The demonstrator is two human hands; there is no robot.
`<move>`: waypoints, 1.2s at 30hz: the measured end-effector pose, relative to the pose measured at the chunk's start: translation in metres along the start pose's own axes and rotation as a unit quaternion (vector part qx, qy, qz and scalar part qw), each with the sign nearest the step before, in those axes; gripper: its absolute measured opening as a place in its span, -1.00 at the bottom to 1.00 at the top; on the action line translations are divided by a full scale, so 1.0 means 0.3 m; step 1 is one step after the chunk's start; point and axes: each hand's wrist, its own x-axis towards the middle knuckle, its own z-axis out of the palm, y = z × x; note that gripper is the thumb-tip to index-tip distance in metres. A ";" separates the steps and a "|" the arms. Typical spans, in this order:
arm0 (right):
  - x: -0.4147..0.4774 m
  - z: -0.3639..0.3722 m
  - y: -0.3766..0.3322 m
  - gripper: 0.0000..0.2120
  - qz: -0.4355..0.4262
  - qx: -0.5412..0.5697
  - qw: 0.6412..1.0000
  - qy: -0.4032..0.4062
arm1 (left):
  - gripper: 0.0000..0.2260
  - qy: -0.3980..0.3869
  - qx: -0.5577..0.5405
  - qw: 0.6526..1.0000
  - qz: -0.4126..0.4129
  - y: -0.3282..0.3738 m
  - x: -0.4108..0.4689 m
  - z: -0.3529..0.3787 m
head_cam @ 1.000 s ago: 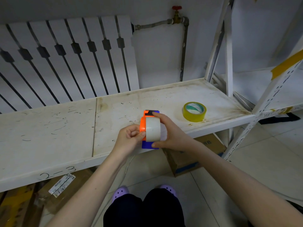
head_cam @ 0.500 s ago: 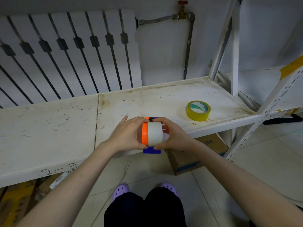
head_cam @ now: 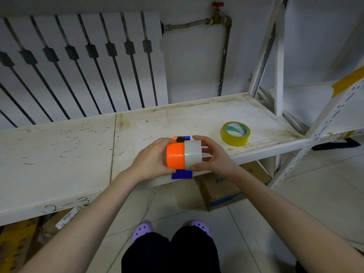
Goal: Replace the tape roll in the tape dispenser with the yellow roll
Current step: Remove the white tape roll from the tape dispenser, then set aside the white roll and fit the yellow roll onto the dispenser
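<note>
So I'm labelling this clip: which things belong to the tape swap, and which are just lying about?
Job:
- tape dispenser, held by left hand
- clear roll, gripped by right hand
- yellow roll, on the shelf

Lying about:
- cardboard box under the shelf
- radiator
- pipe valve

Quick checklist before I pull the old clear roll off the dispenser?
1. Left hand grips the orange dispenser: ok.
2. Right hand fingers wrap the clear roll: ok.
3. Clear roll already free of the hub: not ok, part of it is on.
4. Tape end detached from the cutter: cannot tell.
5. Yellow roll ready on the shelf, lying flat: ok.
</note>
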 end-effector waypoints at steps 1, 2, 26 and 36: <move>-0.003 -0.012 -0.001 -0.24 0.006 0.017 1.000 0.002 | -0.29 -0.001 -0.024 1.000 -0.004 0.003 0.004 0.004; -0.006 -0.027 -0.001 -0.24 0.014 0.031 0.999 0.001 | -0.30 -0.007 -0.046 0.999 -0.006 0.007 0.009 0.008; 0.129 -0.518 0.124 -0.14 0.166 -0.146 0.848 0.482 | -0.32 0.095 -0.079 0.989 -0.076 0.085 0.133 0.034; 0.138 -0.532 0.238 -0.30 0.197 -0.249 0.866 0.387 | -0.24 0.063 -0.096 0.984 -0.133 0.070 0.106 0.038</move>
